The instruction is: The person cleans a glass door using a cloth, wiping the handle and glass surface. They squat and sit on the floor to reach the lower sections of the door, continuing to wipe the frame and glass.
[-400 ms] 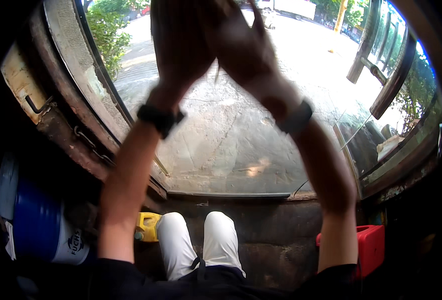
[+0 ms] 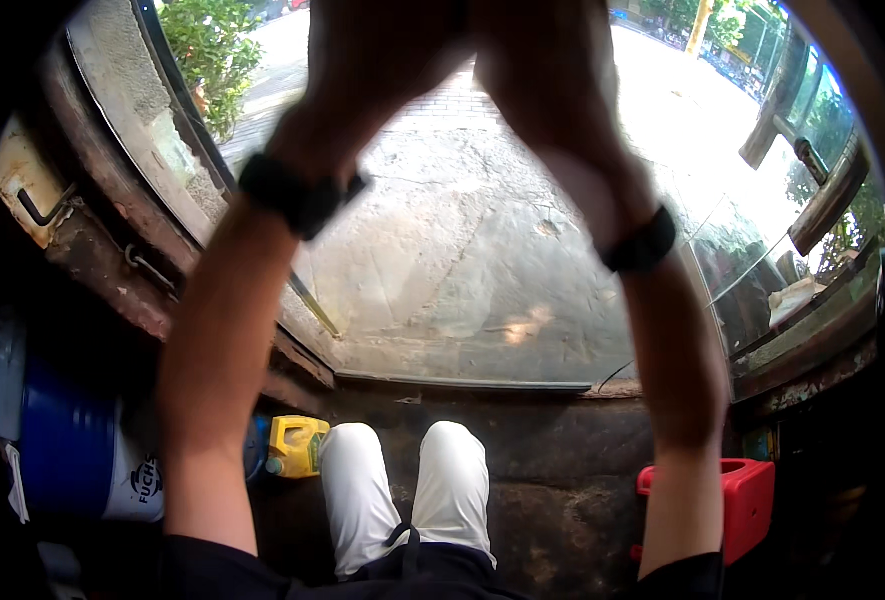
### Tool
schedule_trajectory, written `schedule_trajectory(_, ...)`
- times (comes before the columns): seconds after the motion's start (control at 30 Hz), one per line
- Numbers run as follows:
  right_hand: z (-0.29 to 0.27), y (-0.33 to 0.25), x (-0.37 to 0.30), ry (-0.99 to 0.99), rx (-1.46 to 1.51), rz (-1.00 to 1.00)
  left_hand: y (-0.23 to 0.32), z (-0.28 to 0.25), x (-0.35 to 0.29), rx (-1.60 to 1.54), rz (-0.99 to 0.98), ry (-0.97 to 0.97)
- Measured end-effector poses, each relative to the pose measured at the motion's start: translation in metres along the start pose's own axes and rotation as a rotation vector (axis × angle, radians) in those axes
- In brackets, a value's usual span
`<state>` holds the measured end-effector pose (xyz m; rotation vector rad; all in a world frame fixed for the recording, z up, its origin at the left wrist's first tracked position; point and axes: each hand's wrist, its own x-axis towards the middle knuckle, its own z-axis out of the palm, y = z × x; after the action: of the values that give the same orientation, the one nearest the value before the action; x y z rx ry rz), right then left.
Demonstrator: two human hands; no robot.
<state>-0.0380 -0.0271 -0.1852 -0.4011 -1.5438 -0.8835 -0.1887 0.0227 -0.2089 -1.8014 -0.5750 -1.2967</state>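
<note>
Both my arms are raised in front of me, reaching to the upper edge of the picture. My left hand [image 2: 377, 75] is dark and blurred, and its fingers are cut off by that edge. Close beside it is my right hand [image 2: 552, 85], equally dark, with its fingers out of sight. The two hands seem to meet or nearly meet at the top. Whether they hold anything cannot be seen. A black band [image 2: 292, 195] circles my left wrist, and another dark band [image 2: 642, 240] is around the right one.
A doorway sill [image 2: 462, 384] crosses before my knees, with sunlit concrete [image 2: 442, 270] beyond. Left stand a blue drum [image 2: 67, 440] and a yellow jug [image 2: 297, 445]. A red plastic container [image 2: 747, 505] is at right, below a glass door with a wooden handle [image 2: 827, 205].
My hands have risen higher toward the upper edge and my forearms have spread apart a little. The view has shifted slightly.
</note>
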Motion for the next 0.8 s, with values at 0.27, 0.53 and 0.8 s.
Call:
schedule_trajectory(0.27,-0.103,-0.084,-0.248,-0.886,0.0,0.13,0.152,0.003,-0.216,-0.044,-0.27,-0.449)
schedule_trajectory(0.53,-0.266,0.171,-0.017,0.148,-0.74,0.214,0.19,0.053,-0.21,-0.052,-0.613,-0.18)
schedule_trajectory(0.8,-0.262,0.186,-0.008,-0.05,-0.572,0.745,0.043,0.059,0.129,-0.006,0.104,0.116)
